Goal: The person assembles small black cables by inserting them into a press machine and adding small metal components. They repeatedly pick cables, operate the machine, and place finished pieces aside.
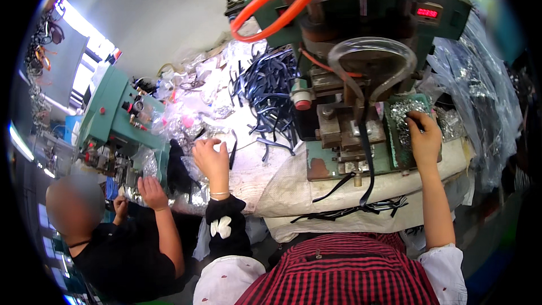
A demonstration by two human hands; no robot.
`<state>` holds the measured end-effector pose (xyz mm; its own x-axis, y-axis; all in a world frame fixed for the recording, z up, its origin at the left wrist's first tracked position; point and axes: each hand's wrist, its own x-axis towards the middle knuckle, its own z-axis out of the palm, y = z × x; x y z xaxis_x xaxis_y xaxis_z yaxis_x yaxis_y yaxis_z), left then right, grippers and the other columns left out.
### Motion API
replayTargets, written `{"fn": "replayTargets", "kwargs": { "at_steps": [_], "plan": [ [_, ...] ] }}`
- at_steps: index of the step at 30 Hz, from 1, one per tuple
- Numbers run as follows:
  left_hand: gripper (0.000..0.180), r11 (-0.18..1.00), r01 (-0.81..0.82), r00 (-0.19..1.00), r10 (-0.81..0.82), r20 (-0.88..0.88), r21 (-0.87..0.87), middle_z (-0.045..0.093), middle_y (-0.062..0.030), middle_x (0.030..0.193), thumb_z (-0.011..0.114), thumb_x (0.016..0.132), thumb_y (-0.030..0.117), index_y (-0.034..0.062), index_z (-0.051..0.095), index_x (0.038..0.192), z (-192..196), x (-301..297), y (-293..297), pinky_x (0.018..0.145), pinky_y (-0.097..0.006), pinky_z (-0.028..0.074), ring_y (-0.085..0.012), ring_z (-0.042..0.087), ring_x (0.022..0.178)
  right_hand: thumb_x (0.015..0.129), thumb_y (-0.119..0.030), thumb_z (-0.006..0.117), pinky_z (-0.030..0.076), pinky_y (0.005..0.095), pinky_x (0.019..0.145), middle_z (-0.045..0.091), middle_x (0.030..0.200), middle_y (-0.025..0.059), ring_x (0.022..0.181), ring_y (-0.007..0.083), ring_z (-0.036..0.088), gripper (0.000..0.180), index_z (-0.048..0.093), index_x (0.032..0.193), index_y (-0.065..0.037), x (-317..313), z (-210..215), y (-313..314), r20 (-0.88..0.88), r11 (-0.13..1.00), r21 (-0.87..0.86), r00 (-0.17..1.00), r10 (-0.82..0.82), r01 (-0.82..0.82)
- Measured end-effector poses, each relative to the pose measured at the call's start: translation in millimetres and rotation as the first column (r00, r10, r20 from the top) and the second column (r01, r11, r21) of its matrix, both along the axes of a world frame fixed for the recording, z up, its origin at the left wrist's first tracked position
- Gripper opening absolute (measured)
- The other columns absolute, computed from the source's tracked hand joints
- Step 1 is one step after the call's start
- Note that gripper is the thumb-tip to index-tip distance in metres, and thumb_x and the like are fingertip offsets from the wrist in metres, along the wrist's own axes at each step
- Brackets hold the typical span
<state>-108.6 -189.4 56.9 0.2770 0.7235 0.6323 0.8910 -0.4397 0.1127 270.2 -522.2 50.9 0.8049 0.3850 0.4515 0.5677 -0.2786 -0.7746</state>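
Over the worktable at left centre is my left hand (212, 161), fingers loosely curled, with a gap between thumb and forefinger and nothing visible in it. Beside it lies a single dark strip (233, 149). My right hand (425, 141) is at a green tray (400, 160) of small shiny metal pieces (402, 114). Its thumb and fingertips are bent together in a pinch over the pieces; what they hold, if anything, is too small to make out. Between my hands stands a green press (339, 135), with a dark strap (367, 164) hanging from its middle down over the table edge.
A heap of dark straps (268, 87) lies behind my left hand. More straps (372, 208) lie at the front edge. An orange hose (248, 31) loops above. At left a co-worker (130, 248) sits by another green machine (110, 107). Clear plastic sheeting (480, 90) hangs at right.
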Motion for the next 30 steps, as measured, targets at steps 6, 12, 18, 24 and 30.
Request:
{"fn": "replayTargets", "kwargs": {
  "at_steps": [6, 12, 18, 24, 30],
  "plan": [
    [0.007, 0.988, 0.054, 0.996, -0.064, -0.064, -0.144, 0.061, -0.0119, 0.089, 0.078, 0.073, 0.014, 0.0083, 0.076, 0.077, -67, 16, 21, 0.081, -0.046, 0.047, -0.0342, 0.058, 0.092, 0.086, -0.003, 0.071, 0.051, 0.0335, 0.078, 0.071, 0.090, 0.0119, 0.084, 0.0245, 0.067, 0.011, 0.070, 0.097, -0.001, -4, -7, -26, 0.084, 0.989, 0.050, 0.987, -0.140, 0.136],
    [0.006, 0.711, 0.615, 0.625, -0.175, 0.761, -0.341, 0.065, -0.0008, 0.077, 0.073, 0.089, 0.004, 0.0012, 0.068, 0.089, -16, 53, -37, 0.056, -0.023, 0.043, -0.0061, 0.055, 0.062, 0.087, 0.000, 0.069, 0.051, 0.0277, 0.082, 0.069, 0.095, 0.0070, 0.088, 0.0147, 0.064, 0.013, 0.069, 0.100, 0.000, -36, 4, -40, -0.203, 0.966, 0.258, 0.979, 0.019, 0.035],
    [0.022, 0.528, 0.817, 0.369, -0.171, 0.914, -0.231, 0.071, -0.0045, 0.086, 0.065, 0.097, 0.005, -0.0021, 0.062, 0.117, 1, 108, -63, 0.053, -0.017, 0.041, -0.0055, 0.060, 0.065, 0.084, 0.001, 0.072, 0.052, 0.0284, 0.084, 0.070, 0.100, 0.0084, 0.091, 0.0172, 0.068, 0.027, 0.067, 0.110, 0.000, -73, 65, 37, -0.087, 0.899, 0.372, 0.956, 0.280, -0.229],
    [0.016, 0.579, 0.799, 0.303, -0.158, 0.940, -0.160, 0.072, -0.0090, 0.084, 0.063, 0.099, 0.009, -0.0037, 0.068, 0.108, 7, 116, -104, 0.055, -0.021, 0.047, -0.0101, 0.065, 0.066, 0.088, 0.004, 0.068, 0.049, 0.0244, 0.088, 0.069, 0.102, 0.0078, 0.096, 0.0113, 0.064, 0.035, 0.056, 0.121, 0.004, -90, 61, 59, -0.373, 0.779, 0.607, 0.810, 0.453, -0.157],
    [0.010, 0.491, 0.815, 0.170, -0.711, 0.683, 0.308, 0.071, -0.0196, 0.092, 0.064, 0.091, -0.005, -0.0063, 0.064, 0.101, 86, 116, -156, 0.071, -0.031, 0.056, -0.0253, 0.068, 0.078, 0.089, 0.003, 0.066, 0.049, 0.0241, 0.087, 0.068, 0.107, 0.0071, 0.097, 0.0103, 0.063, 0.039, 0.054, 0.126, 0.004, -97, 80, 59, -0.445, 0.725, 0.661, 0.677, 0.586, -0.194]
  ]
}}
